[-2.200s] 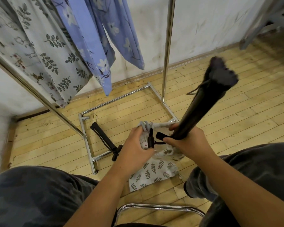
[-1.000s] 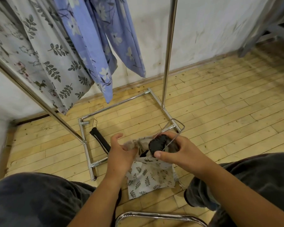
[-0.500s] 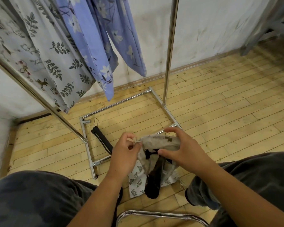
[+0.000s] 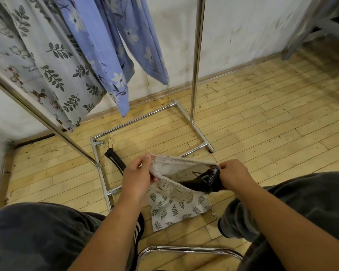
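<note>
Since half a second ago the hands have drawn apart: the left hand (image 4: 139,178) and right hand (image 4: 234,176) each pinch one end of the leaf-print bag's (image 4: 176,210) rim, its mouth now stretched wide above the floor (image 4: 262,133), with the black hanger (image 4: 202,183) now lying inside instead of dangling in front

A plain clothes-drying room: a chrome garment rack (image 4: 196,61) with hanging printed cotton garments (image 4: 53,61), scuffed white wall (image 4: 243,28), wooden plank floor (image 4: 262,118).
</note>
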The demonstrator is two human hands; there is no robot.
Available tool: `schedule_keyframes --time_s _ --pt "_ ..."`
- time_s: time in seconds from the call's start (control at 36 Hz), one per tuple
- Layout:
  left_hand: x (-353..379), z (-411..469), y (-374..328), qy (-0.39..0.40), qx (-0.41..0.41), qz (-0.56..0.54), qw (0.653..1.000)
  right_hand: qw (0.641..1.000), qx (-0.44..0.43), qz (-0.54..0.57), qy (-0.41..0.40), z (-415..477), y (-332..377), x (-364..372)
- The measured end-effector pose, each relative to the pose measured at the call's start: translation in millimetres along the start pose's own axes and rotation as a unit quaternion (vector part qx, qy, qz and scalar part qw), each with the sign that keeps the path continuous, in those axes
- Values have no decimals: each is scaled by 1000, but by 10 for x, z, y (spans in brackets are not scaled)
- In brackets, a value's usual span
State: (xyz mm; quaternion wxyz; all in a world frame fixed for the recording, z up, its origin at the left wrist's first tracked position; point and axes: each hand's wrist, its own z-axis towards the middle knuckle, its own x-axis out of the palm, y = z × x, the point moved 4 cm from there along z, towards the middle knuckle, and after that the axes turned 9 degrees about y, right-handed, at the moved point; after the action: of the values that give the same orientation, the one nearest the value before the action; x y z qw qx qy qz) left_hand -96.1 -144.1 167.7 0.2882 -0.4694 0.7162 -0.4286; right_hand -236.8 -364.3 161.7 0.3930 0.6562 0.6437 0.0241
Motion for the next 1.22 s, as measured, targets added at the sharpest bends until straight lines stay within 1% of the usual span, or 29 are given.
schedule_keyframes --time_s 0.06,0.11,0.17,0.22,0.28,0.33,0.42,0.47,0.58,0.61,0.67,0.72,0.78,0.83,0.86,0.92,0.97,1.03,1.08,1.11,1.14,1.17,1.19,1.22 --pt "-51 -8 -49 -14 11 -6 1000 995 -12 97 28 -37 30 31" --pt "-96 -5 -107 -27 27 47 998 974 -10 217 69 -98 75 82" --pt "-92 -37 -203 -35 44 120 991 958 8 270 96 -141 104 117" --pt "-46 -76 -274 -21 57 150 987 943 30 314 102 -154 113 128" --pt "41 -99 -285 33 51 159 985 926 49 359 104 -148 115 121" --pt "128 -142 -273 97 38 143 984 908 58 400 109 -147 139 121" --pt "250 -205 -262 173 37 168 970 886 59 443 121 -142 169 144" --pt "331 -243 -276 209 42 173 961 876 60 460 132 -150 193 158" --pt "448 -321 -308 255 27 127 958 854 58 497 143 -161 249 164" --pt "466 -336 -313 259 29 140 955 851 57 503 143 -163 259 159" --pt "494 -378 -324 258 46 234 936 840 54 519 151 -175 274 159" --pt "527 -417 -319 249 60 340 905 829 52 532 165 -196 292 172" --pt "588 -470 -310 241 88 415 873 823 48 538 176 -211 307 195" --pt "659 -513 -294 222 143 489 831 816 45 547 183 -229 320 222" --pt "682 -521 -295 202 169 510 819 811 45 553 185 -240 323 233" --pt "678 -513 -302 159 206 520 814 801 41 567 186 -254 323 242" --pt "651 -490 -300 142 215 501 826 795 32 576 184 -267 331 231" --pt "624 -461 -297 142 205 463 851 799 24 572 186 -280 344 217" --pt "581 -435 -309 143 176 392 892 806 9 560 191 -288 349 204" --pt "558 -427 -321 143 160 363 907 813 -3 548 194 -286 356 196" --pt "543 -420 -341 146 146 342 917 828 -23 523 200 -287 368 190" --pt "525 -414 -361 151 134 329 923 858 -55 467 205 -302 385 178" --pt "508 -407 -382 156 122 316 928 901 -99 368 207 -314 391 172" --pt "492 -401 -406 159 109 298 935 934 -152 247 207 -337 404 184"
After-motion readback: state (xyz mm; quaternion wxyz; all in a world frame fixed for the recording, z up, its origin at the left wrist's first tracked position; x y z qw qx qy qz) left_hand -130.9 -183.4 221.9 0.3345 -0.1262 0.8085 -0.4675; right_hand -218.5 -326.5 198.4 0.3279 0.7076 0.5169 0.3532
